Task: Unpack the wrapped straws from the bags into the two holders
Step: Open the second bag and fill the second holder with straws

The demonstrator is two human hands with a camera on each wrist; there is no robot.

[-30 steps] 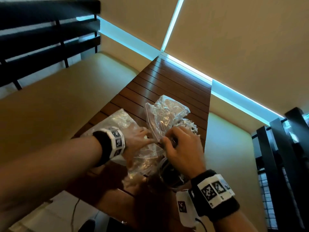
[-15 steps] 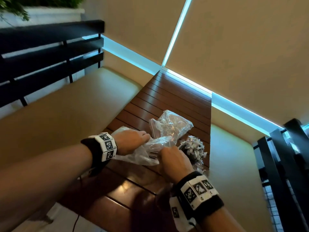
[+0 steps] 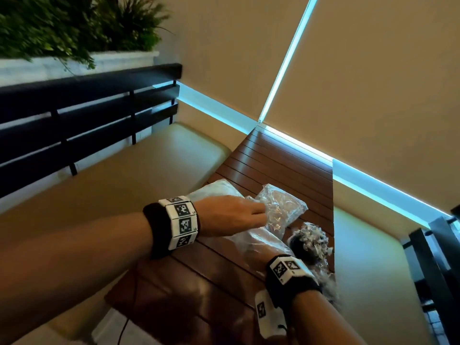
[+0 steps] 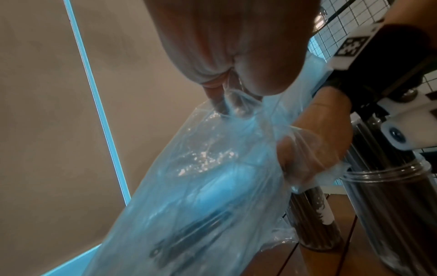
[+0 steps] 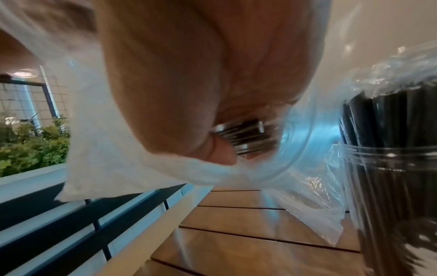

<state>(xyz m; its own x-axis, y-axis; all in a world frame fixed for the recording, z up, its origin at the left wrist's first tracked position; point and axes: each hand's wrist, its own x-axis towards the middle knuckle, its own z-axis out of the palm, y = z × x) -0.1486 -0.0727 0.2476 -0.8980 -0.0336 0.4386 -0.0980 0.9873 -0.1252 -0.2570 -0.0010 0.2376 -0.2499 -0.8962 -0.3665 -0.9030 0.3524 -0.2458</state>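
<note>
A clear plastic bag (image 3: 261, 239) lies across the brown slatted table (image 3: 286, 165). My left hand (image 3: 258, 212) pinches the bag's mouth edge (image 4: 227, 100). My right hand (image 5: 227, 147) is inside the bag and grips a bundle of wrapped dark straws (image 5: 243, 136); in the head view the plastic covers its fingers. More straws (image 4: 189, 235) lie deeper in the bag. A clear holder (image 5: 390, 168) packed with black straws stands just right of the hand, also seen as the holder (image 3: 310, 241). A second, narrower holder (image 4: 312, 220) stands beside it.
A crumpled clear bag (image 3: 281, 207) lies beyond my left hand, and another bag (image 3: 216, 190) lies at the table's left edge. Cushioned benches (image 3: 124, 185) flank the table. A black slatted rail (image 3: 87, 115) and plants (image 3: 74, 26) are on the left.
My right hand has gone from the bag's mouth into the bag and closed on straws. My left hand has shifted forward along the bag. The head view has tilted upward.
</note>
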